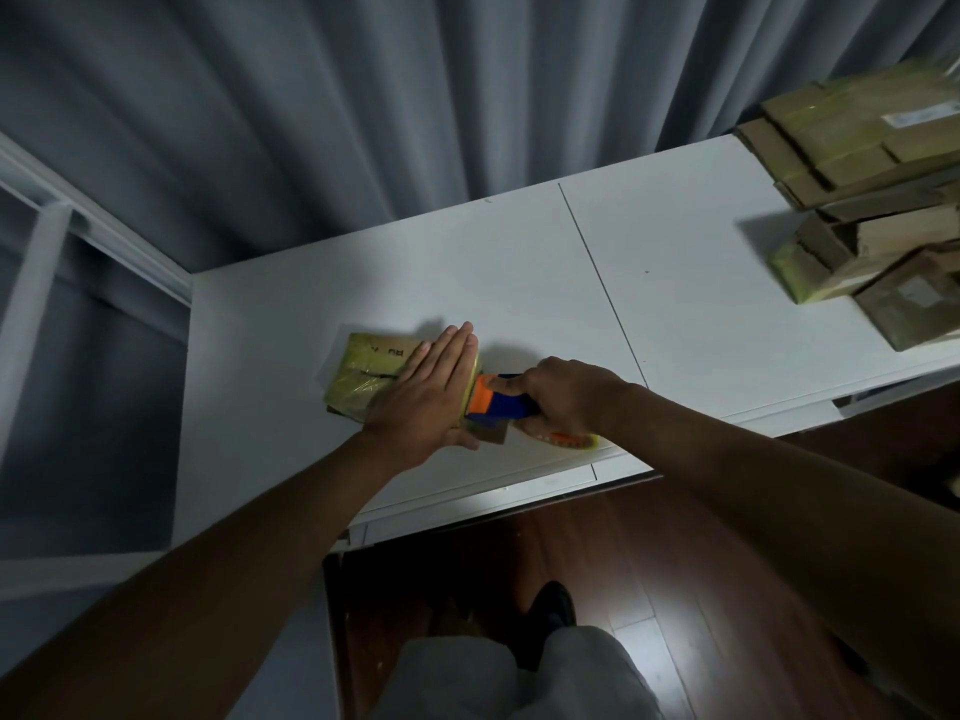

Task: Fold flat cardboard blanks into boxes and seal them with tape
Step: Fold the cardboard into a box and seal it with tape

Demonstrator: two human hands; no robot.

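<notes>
A small cardboard box (382,368) lies near the left end of the white surface (675,283), closer to its near edge than to the far one. Yellowish tape covers much of its top and left end, and some dark printed letters show on the bare cardboard at its far side. The left hand (428,394) lies flat on the box with its fingers straight and together, pressing down on the right part of the top.

Just to the right, the right hand (563,394) is curled round the handle of a tape dispenser (501,402), blue with an orange part. The dispenser's front end touches the right end of the box, next to the left hand's fingers. A yellowish strip shows under the right hand, at the dispenser's rear.

At the far right corner of the surface a pile of boxes (872,200) is stacked unevenly, several taped in the same yellowish tape, well apart from the hands. Grey curtains (363,96) hang behind the surface.
</notes>
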